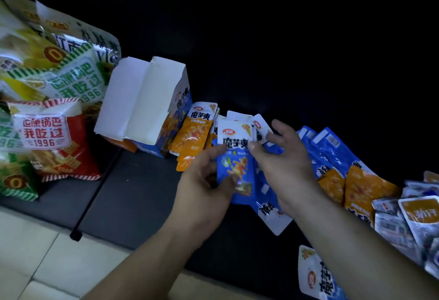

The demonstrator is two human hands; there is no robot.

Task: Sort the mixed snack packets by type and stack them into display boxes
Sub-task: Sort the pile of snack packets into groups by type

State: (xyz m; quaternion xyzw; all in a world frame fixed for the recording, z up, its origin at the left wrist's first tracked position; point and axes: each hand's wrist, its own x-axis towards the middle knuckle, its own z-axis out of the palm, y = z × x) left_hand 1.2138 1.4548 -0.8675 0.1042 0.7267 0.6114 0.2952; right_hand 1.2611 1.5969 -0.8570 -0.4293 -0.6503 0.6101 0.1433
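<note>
blue packet: long axis lengthwise away, clamped by left hand fingers (lower left), pinched by right hand
display box: leftward, nearer left hand

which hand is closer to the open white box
Left. The left hand grips the blue packet right of the box; the right hand pinches its far edge, farther right.
</note>
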